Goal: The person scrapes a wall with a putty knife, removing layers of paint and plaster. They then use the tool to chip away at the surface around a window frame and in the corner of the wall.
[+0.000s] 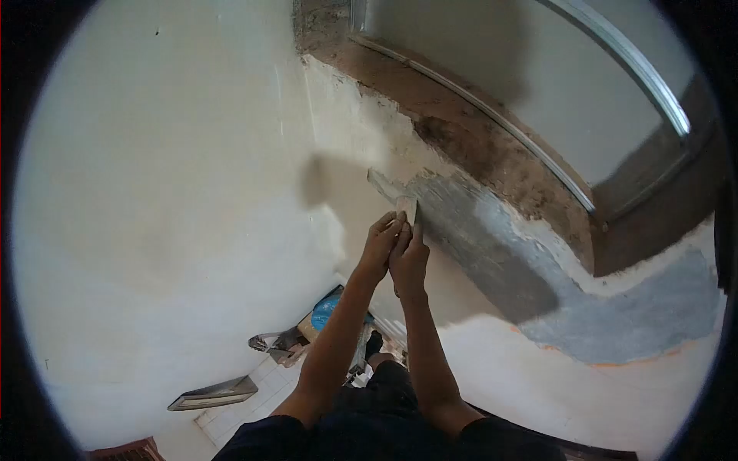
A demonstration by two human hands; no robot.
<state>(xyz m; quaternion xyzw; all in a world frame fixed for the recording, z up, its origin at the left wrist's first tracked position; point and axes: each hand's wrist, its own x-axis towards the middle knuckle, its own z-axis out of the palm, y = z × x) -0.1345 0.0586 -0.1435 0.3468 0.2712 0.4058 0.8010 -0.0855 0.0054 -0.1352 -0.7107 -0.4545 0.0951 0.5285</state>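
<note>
Both of my hands are together at the centre, fingers closed round a putty knife [407, 207] whose flat end is against the wall. My left hand [378, 244] pinches it from the left side, and my right hand [410, 257] grips it from the right, close beside the left. A thin streak of grey plaster lies just above and left of the tool. To the right, a broad grey plaster patch [492, 261] runs down the wall below a rough brown ledge [477, 146]. The handle is mostly hidden by my fingers.
A metal-edged window frame [630, 54] is at the upper right. Below left are a blue bag [324, 311], a picture-like framed panel [215, 393] and floor tiles [265, 392]. Bare pale wall [154, 192] fills the left side.
</note>
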